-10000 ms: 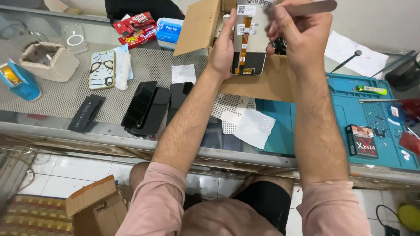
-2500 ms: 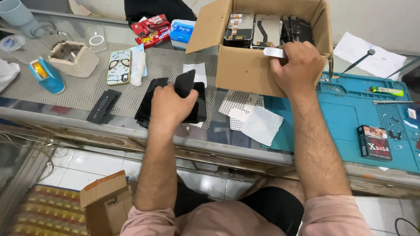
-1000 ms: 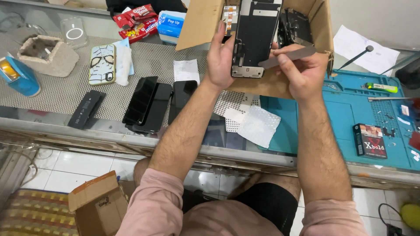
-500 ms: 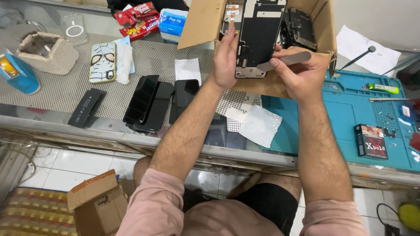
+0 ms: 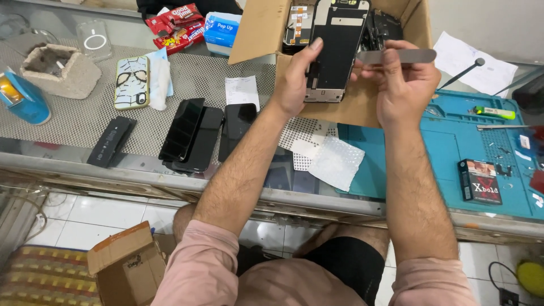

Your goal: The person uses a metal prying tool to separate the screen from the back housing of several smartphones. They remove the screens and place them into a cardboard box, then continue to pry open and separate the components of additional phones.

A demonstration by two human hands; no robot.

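The left hand point(image 5: 294, 79) clamps the edge of a black phone screen panel point(image 5: 334, 51), held upright just above the open cardboard box point(image 5: 362, 102). The right hand point(image 5: 405, 79), just beside it, pinches a flat metal pry tool point(image 5: 402, 56) — its tip near the panel's right edge. Below the left forearm lie three dark phones point(image 5: 207, 133); right of the right forearm, a teal work mat point(image 5: 447, 147).

Black phone screen panel point(image 5: 335, 51), back side facing up, held upright over box, flat metal pry tool point(image 5: 403, 56) beside it
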